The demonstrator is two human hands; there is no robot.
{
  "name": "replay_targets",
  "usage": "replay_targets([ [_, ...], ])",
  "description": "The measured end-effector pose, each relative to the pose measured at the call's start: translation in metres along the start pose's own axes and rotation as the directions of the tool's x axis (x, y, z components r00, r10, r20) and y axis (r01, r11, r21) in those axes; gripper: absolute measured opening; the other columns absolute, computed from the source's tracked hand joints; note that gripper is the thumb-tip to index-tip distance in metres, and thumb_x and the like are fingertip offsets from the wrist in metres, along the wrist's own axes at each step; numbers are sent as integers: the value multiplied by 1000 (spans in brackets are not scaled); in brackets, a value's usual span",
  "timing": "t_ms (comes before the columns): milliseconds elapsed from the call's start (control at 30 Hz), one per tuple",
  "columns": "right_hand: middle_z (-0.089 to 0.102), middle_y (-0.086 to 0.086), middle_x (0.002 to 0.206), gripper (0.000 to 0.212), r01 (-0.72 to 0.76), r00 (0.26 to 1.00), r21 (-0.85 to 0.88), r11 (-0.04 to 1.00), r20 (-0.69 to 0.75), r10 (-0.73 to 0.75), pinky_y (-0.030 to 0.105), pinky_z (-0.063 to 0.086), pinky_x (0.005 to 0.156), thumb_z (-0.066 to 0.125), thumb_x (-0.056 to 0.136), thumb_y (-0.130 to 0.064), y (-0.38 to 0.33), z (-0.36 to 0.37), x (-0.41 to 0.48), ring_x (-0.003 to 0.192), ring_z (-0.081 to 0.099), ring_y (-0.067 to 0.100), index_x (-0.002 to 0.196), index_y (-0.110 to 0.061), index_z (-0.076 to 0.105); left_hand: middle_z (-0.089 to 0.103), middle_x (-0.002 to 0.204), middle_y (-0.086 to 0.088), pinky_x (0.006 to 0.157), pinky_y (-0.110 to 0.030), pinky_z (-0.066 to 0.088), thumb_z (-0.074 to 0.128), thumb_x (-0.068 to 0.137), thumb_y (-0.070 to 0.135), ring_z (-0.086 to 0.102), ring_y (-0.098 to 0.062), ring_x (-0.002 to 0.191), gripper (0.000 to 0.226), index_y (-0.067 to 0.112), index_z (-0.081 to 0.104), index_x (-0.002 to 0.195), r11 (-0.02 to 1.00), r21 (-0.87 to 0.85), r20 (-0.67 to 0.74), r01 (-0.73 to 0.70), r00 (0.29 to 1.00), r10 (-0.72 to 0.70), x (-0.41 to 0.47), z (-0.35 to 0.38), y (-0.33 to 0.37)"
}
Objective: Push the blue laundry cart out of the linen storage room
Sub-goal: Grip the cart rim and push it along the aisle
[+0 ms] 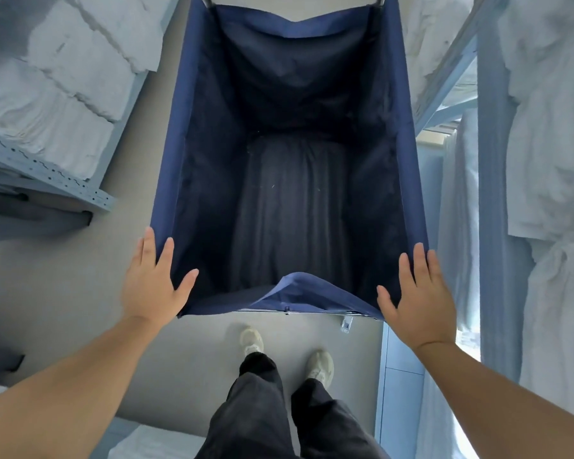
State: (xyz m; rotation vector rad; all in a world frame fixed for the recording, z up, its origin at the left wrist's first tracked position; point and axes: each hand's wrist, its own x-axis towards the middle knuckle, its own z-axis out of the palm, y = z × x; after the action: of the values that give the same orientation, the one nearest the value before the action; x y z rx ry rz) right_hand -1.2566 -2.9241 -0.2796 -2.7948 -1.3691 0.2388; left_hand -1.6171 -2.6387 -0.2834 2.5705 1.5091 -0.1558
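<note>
The blue laundry cart (176,134) fills the middle of the head view, a deep empty fabric bin seen from above, with its near rim sagging inward. My left hand (153,283) lies flat on the near left corner, fingers spread along the outside and thumb on the inner wall. My right hand (418,296) rests the same way on the near right corner. Neither hand closes around anything. My legs and shoes stand just behind the cart.
A metal shelf rack (57,175) with stacked white linens (63,104) stands close on the left. More shelving (491,193) with white linens (550,134) lines the right, almost touching the cart. A narrow strip of grey floor (146,127) runs along the cart's left.
</note>
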Motion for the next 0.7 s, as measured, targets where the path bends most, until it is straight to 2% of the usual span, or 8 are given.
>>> replay_targets([
  [300, 38, 23, 159, 73, -5, 1000, -5, 1000, -22, 5, 51, 45, 107, 48, 90, -47, -5, -5, 29, 146, 36, 46, 146, 0, 48, 23, 164, -26, 107, -62, 43, 36, 88, 69, 29, -48, 148, 87, 8, 41, 150, 1000, 3, -31, -17, 999, 17, 32, -8, 4],
  [500, 39, 22, 159, 73, -35, 999, -20, 999, -13, 35, 51, 52, 99, 49, 90, -48, -8, -8, 53, 147, 37, 45, 146, -1, 48, 25, 164, -27, 105, -62, 44, 34, 87, 70, 33, -49, 146, 89, 7, 43, 149, 1000, 3, -25, -28, 999, 28, 61, -17, 10],
  [700, 34, 18, 163, 74, -76, 997, -8, 997, 8, 76, 50, 57, 91, 67, 90, -43, -13, -11, 82, 151, 30, 41, 148, -2, 44, 26, 163, -28, 104, -62, 45, 35, 87, 68, 33, -51, 146, 88, 5, 43, 149, 997, 6, -48, -78, 996, 78, 97, -21, 13],
])
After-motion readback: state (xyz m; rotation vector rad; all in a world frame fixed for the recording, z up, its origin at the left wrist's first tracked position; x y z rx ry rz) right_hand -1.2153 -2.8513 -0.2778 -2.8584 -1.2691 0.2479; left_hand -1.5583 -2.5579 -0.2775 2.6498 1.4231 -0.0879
